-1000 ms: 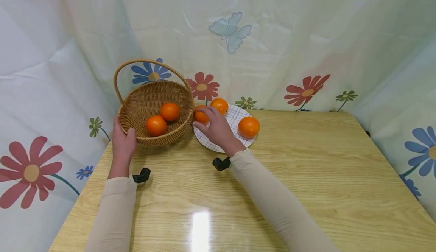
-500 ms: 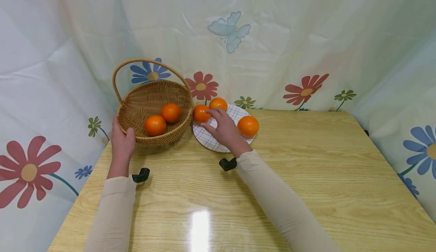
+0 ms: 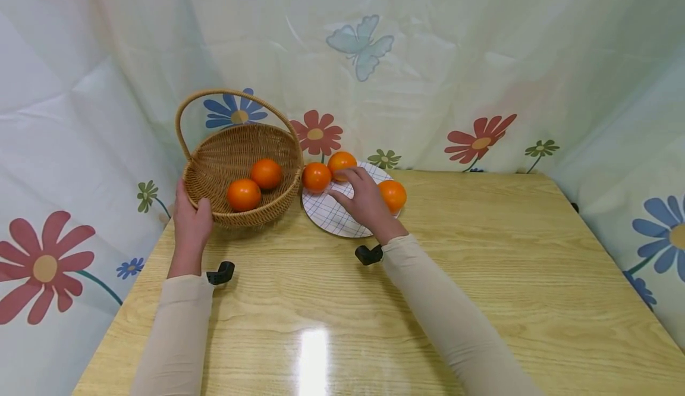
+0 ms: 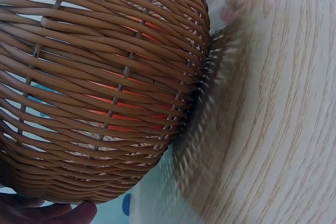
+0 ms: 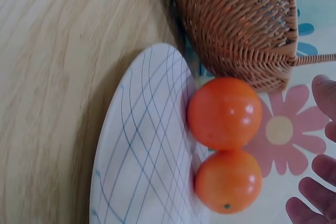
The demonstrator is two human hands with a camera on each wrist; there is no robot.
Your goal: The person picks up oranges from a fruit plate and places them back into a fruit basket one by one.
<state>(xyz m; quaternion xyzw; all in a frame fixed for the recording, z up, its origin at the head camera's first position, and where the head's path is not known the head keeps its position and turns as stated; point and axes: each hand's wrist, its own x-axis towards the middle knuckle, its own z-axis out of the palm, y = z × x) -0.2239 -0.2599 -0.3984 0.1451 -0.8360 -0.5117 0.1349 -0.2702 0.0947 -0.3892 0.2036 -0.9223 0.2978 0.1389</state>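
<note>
In the head view my left hand (image 3: 192, 220) grips the near left rim of a brown wicker basket (image 3: 235, 137) with a tall arched handle. The thumb lies over the rim, and the basket holds two oranges, a near one (image 3: 244, 195) and a far one (image 3: 266, 173). My right hand (image 3: 366, 200) is over a round white plate (image 3: 326, 214) with a blue grid, fingers loosely bent and holding nothing. On that plate, a left orange (image 5: 224, 113) and a back orange (image 5: 228, 181) sit side by side near the basket. A third orange (image 3: 393, 195) is partly hidden behind my right hand.
A wooden table (image 3: 508, 265) extends forward and to the right of the plate. Behind it hangs a pale curtain (image 3: 428, 75) printed with flowers and a butterfly. Black wrist mounts (image 3: 369, 255) stick out from both sleeves.
My right hand has drawn back to the right from the left orange on the plate, which now shows whole. The left hand keeps its grip on the basket.
</note>
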